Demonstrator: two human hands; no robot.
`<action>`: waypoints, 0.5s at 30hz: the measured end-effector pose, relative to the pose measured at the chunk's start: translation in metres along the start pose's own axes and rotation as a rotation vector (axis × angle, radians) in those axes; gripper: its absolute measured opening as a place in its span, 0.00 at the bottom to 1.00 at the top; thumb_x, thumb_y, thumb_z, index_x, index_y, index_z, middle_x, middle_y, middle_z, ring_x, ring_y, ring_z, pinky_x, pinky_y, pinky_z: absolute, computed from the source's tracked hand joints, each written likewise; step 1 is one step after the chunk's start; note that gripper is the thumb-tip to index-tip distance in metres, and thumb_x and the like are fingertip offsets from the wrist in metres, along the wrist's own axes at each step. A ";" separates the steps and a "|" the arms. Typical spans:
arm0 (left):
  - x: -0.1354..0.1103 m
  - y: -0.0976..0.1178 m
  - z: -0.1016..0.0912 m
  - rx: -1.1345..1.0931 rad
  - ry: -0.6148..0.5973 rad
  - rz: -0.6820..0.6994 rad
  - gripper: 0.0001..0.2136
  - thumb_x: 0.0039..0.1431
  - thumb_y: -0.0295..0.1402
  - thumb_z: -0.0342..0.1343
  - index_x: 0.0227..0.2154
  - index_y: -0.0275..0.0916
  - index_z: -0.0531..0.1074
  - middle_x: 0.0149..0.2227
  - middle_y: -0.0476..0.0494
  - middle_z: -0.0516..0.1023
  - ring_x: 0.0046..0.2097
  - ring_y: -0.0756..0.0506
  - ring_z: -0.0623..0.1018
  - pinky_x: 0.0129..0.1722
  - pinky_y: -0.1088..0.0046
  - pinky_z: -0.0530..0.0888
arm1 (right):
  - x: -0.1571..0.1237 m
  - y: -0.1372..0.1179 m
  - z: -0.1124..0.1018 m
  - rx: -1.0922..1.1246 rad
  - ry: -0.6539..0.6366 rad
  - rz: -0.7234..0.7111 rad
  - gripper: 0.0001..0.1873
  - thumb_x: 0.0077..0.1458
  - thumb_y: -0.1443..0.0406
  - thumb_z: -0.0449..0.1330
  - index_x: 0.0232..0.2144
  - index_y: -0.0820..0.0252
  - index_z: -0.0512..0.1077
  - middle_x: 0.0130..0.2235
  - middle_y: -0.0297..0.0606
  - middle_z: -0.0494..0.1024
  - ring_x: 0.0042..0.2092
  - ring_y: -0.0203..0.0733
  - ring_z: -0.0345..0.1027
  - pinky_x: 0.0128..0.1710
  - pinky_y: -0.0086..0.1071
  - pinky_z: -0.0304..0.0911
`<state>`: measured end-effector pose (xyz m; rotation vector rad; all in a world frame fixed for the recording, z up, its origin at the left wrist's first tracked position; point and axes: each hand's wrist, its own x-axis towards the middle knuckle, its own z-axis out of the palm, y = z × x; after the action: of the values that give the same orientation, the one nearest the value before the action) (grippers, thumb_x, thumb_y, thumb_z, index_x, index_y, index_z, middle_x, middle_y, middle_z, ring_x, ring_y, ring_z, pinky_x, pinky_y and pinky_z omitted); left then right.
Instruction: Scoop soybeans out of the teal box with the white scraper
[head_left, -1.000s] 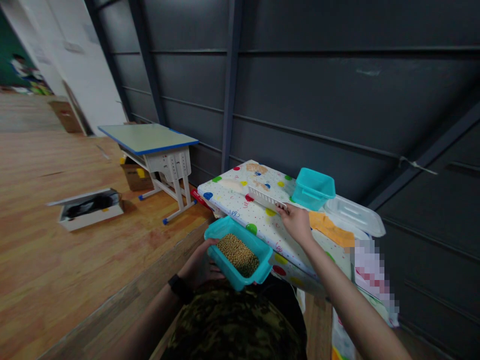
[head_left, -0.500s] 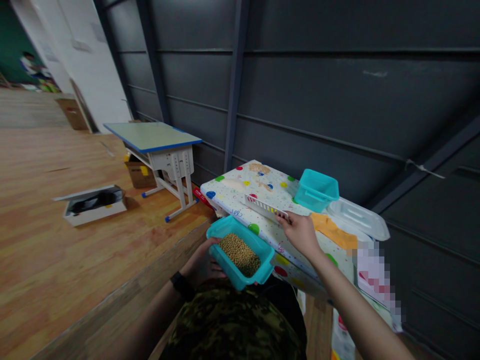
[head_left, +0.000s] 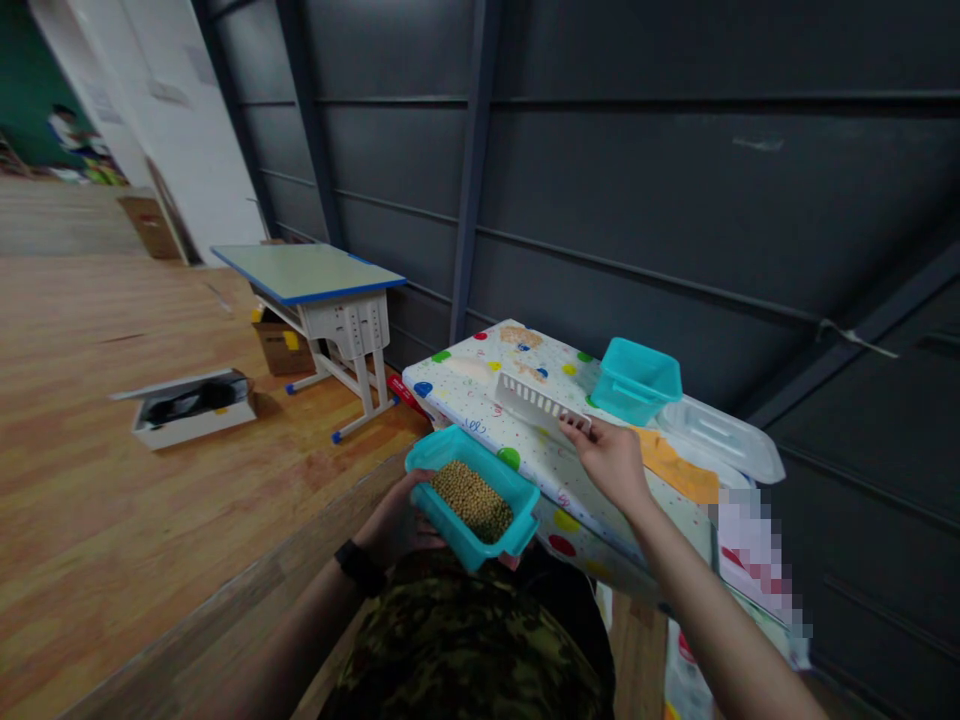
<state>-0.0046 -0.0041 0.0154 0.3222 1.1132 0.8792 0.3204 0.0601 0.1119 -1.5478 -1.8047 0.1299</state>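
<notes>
My left hand [head_left: 396, 520] grips a teal plastic tub [head_left: 517, 512] filled with yellowish beans [head_left: 470, 497], held just off the near edge of a small table. My right hand [head_left: 613, 458] pinches the near end of a white slotted plastic tray [head_left: 534, 401], which is tilted up off the dotted tablecloth [head_left: 465, 385]. An empty teal tub [head_left: 634, 379] stands on the table just beyond my right hand, beside a clear white lid [head_left: 721, 438].
An orange cloth [head_left: 671, 464] lies by the lid. A blue-edged desk [head_left: 311, 275] stands to the left on the wooden floor, with a cardboard box [head_left: 281, 348] under it and an open white box [head_left: 193, 407] further left. A dark panelled wall runs behind the table.
The white slotted tray has been tipped up higher at its far end by my right hand. The tub of beans has shifted slightly left and up.
</notes>
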 end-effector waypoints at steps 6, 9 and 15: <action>-0.002 0.003 -0.003 -0.041 0.011 0.012 0.22 0.69 0.43 0.65 0.61 0.40 0.72 0.35 0.42 0.85 0.35 0.33 0.89 0.44 0.54 0.88 | 0.077 0.000 0.033 -0.273 0.006 0.084 0.14 0.69 0.63 0.63 0.32 0.59 0.84 0.35 0.50 0.89 0.36 0.52 0.79 0.36 0.37 0.58; -0.008 0.004 -0.004 -0.067 0.001 0.042 0.24 0.68 0.41 0.66 0.63 0.44 0.70 0.36 0.44 0.85 0.36 0.34 0.89 0.46 0.55 0.88 | 0.092 0.000 0.048 -0.323 -0.024 0.080 0.13 0.70 0.64 0.63 0.35 0.60 0.86 0.38 0.52 0.90 0.38 0.53 0.80 0.37 0.37 0.59; -0.011 0.006 -0.005 -0.078 0.009 0.050 0.20 0.74 0.39 0.60 0.64 0.43 0.68 0.30 0.49 0.81 0.29 0.37 0.85 0.37 0.60 0.86 | 0.095 0.011 0.053 -0.271 -0.041 0.054 0.15 0.68 0.62 0.63 0.31 0.58 0.85 0.33 0.47 0.88 0.34 0.49 0.76 0.33 0.36 0.55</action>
<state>-0.0134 -0.0098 0.0238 0.2823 1.0802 0.9665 0.2991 0.1673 0.1119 -1.7939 -1.8726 -0.0606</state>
